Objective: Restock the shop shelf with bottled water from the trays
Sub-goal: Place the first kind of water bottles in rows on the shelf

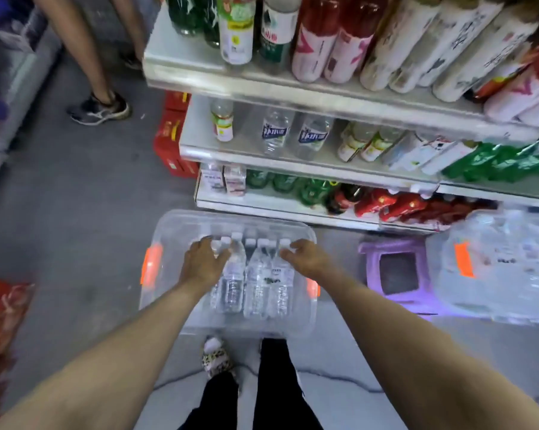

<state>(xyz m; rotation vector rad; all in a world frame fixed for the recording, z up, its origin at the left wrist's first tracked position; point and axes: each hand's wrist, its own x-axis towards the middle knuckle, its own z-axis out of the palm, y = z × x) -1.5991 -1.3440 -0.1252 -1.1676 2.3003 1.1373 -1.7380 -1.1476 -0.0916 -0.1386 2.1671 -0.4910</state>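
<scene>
Pickup | left hand [204, 265] and right hand [305, 257], fingers half-curled over tops of clear plastic water bottles [234, 274] in transparent plastic tray [231, 217], lower centre; grip unclear | risk: fingertip-only hold may slip, bottle drops.

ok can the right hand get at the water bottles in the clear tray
Probably yes. The right hand is right at the caps of the water bottles in the clear tray, which has no lid on, and nothing sits between them. Whether it grips one is unclear.
</scene>
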